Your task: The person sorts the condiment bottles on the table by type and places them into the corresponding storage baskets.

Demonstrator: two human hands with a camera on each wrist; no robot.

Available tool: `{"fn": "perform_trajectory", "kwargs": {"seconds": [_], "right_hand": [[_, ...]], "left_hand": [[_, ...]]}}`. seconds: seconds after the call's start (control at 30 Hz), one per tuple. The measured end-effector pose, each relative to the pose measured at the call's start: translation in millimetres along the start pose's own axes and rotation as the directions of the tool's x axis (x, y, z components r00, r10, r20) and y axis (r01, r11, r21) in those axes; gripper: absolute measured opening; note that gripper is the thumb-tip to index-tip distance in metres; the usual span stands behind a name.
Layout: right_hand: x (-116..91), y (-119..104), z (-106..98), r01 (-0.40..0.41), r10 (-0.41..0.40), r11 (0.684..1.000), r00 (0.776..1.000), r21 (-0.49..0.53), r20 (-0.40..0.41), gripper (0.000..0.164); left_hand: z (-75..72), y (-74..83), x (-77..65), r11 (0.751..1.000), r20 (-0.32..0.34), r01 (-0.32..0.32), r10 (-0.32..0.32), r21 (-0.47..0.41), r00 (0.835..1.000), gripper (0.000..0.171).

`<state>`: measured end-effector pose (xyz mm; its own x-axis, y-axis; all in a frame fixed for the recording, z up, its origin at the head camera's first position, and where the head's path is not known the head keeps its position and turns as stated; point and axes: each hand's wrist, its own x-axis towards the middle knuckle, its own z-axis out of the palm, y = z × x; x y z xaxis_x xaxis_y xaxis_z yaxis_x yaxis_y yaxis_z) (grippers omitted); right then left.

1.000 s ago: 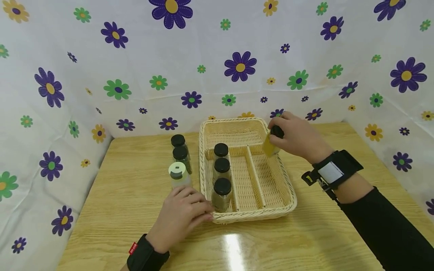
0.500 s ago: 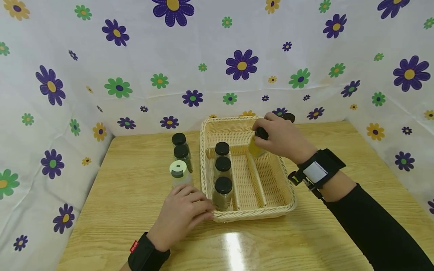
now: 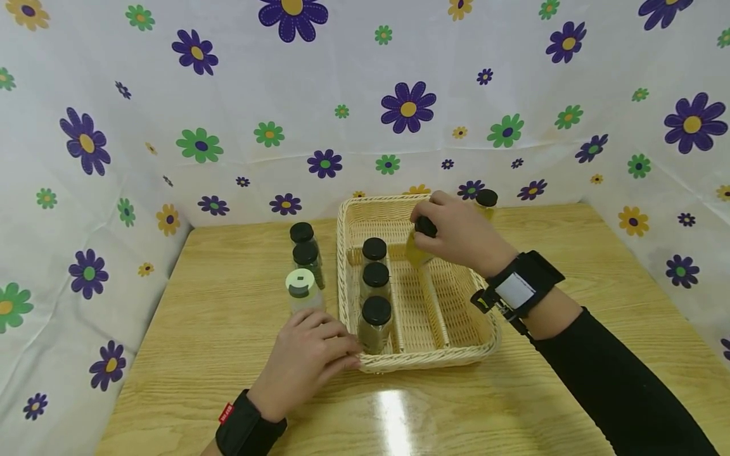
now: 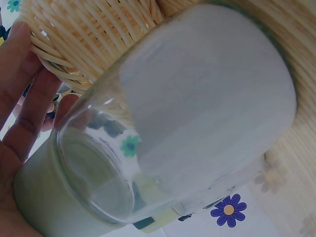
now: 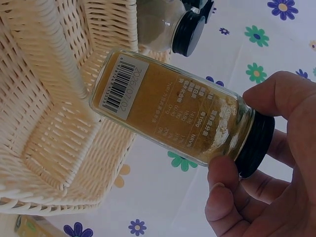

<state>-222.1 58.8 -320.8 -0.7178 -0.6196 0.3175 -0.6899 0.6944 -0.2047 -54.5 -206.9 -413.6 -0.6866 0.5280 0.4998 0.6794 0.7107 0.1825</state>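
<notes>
My right hand (image 3: 456,231) pinches the black lid of a glass spice jar (image 5: 168,108) filled with yellow-brown powder. In the head view this jar hangs tilted over the wicker basket (image 3: 430,362), near the far end of the divider (image 3: 435,310) between the middle and right compartments. A barcode label is visible on it in the right wrist view. My left hand (image 3: 310,354) rests with extended fingers on the basket's near left corner. Close to that hand stands a jar with a pale green lid (image 3: 300,283); white contents fill its lower part in the left wrist view.
Three black-lidded jars (image 3: 375,310) stand in a row in the basket's left compartment. Two more black-lidded jars (image 3: 306,256) stand on the wooden table (image 3: 228,316) left of the basket. Beyond my right hand is another black-lidded jar (image 3: 486,199). Flowered cloth (image 3: 319,95) surrounds the table.
My right hand has carried the yellow-brown jar leftward from the basket's right rim to the divider. A black-lidded jar behind the hand has come into sight. My left hand stays in place.
</notes>
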Motion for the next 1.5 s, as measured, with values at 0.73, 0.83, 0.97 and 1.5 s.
{"fn": "perform_trajectory", "kwargs": {"seconds": [0.73, 0.83, 0.97, 1.5], "right_hand": [[4.6, -12.3, 14.6, 0.003, -0.005, 1.0, 0.999, 0.028, 0.051, 0.02], [4.6, -13.4, 17.1, 0.006, -0.008, 0.999, 0.998, 0.034, 0.061, 0.021], [4.6, -14.8, 19.9, 0.012, -0.014, 0.999, 0.998, 0.036, 0.06, 0.022], [11.3, -12.7, 39.8, -0.131, 0.127, 0.991, 0.985, 0.021, 0.114, 0.033]], "left_hand": [[-5.7, -0.3, -0.9, 1.0, 0.016, 0.004, -0.004, 0.012, 1.0, 0.012], [-5.7, -0.3, -2.0, 1.0, 0.018, 0.006, -0.006, 0.011, 1.0, 0.011], [-5.6, 0.1, -3.4, 1.0, 0.018, 0.011, -0.011, 0.008, 1.0, 0.01], [-3.0, -0.9, -0.8, 1.0, -0.002, -0.018, 0.018, 0.007, 1.0, 0.01]]}}
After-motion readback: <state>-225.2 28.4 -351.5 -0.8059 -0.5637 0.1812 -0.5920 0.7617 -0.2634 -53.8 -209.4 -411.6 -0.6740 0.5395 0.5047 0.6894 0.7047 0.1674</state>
